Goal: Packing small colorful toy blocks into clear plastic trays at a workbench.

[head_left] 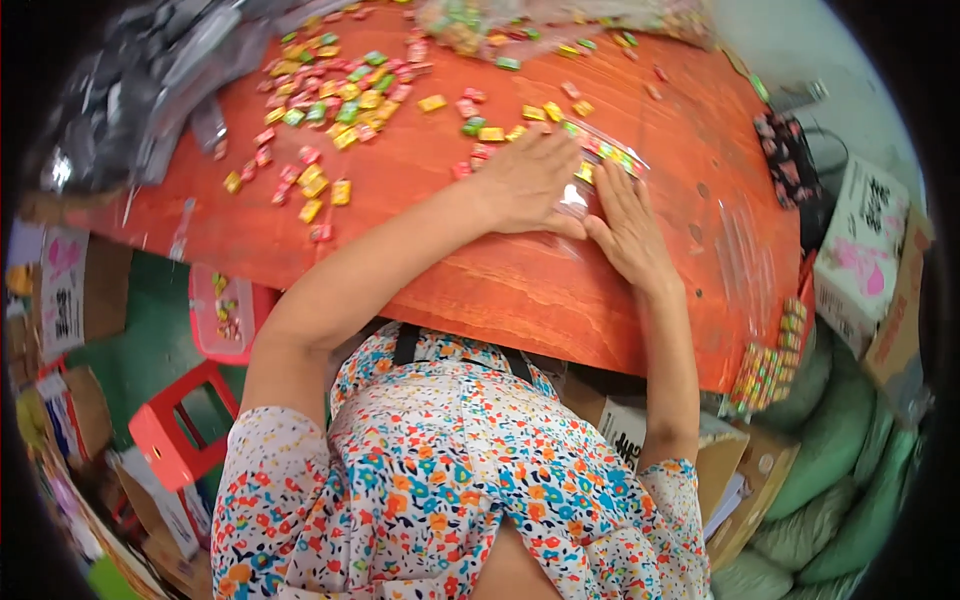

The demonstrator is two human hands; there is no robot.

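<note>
Both hands lie over a clear plastic packet [574, 199] with a row of small wrapped candies [608, 152] in its far end, on a red tabletop. My left hand [528, 182] rests flat, its fingers stretched toward the packet's left edge and the loose candies. Along the right edge, my right hand [632, 225] lies with its fingers straight and touching the plastic. The thumbs almost meet at the packet's near end. Just beyond my left hand are several yellow, pink and green candies [491, 134]. A larger heap of candies [350, 100] spreads to the left.
Clear plastic sleeves [170, 100] are piled at the far left; a bag of candies [580, 22] lies at the back. Filled packets [768, 370] hang at the near right corner. A pink basket [222, 345], red stool [165, 440], boxes [858, 255] and green sacks [822, 440] surround the table.
</note>
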